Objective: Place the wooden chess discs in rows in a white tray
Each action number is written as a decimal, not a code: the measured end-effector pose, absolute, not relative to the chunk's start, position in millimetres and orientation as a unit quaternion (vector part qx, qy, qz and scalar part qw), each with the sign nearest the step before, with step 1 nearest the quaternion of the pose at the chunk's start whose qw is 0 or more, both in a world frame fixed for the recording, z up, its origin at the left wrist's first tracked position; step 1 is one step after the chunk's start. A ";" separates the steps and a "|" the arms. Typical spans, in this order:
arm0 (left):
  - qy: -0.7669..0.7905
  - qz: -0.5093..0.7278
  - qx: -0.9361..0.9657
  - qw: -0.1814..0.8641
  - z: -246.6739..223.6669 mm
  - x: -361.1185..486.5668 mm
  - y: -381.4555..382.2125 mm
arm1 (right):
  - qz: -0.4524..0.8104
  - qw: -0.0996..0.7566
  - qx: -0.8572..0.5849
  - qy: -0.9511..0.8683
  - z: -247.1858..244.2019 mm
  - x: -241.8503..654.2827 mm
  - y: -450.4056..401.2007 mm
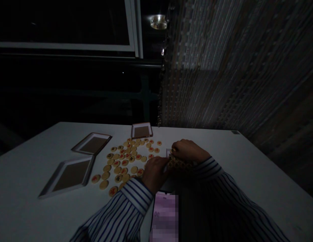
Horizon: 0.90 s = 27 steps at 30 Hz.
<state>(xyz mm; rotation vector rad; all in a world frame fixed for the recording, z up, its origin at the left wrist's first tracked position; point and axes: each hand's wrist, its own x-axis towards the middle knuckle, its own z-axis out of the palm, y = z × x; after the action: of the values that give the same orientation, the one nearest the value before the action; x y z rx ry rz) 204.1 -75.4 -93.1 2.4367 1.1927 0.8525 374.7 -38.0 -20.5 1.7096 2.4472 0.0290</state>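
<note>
Round wooden xiangqi pieces (pixel 131 159), with red or black characters or plain faces, lie scattered to the left of my hands. Between and beside my hands is a packed group of pieces (pixel 180 164), in a box (pixel 168 153) whose light rim shows only in part. My right hand (pixel 189 150) reaches over the far side of this group, its fingers bent around a piece (pixel 173 150). At the group's left side my left hand (pixel 155 172) rests with its fingers together; what its fingertips hold, if anything, is hidden.
Two shallow open boxes (pixel 93 143) (pixel 72 173) lie on the white table (pixel 247 168) at the left. Another box (pixel 141 130) lies at the back. A lit phone (pixel 164 215) is at the near edge. A beaded curtain (pixel 209 67) hangs behind.
</note>
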 end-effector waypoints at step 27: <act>0.420 0.274 0.853 0.146 -88.1 203.4 -79.5 | 0.044 0.063 0.555 0.829 -29.9 364.3 -41.4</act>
<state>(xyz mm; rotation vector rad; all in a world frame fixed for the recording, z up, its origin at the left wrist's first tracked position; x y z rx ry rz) 203.4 -79.5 -88.1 2.4553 1.2105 0.7875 364.3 -41.4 -29.9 1.6756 2.5028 0.1320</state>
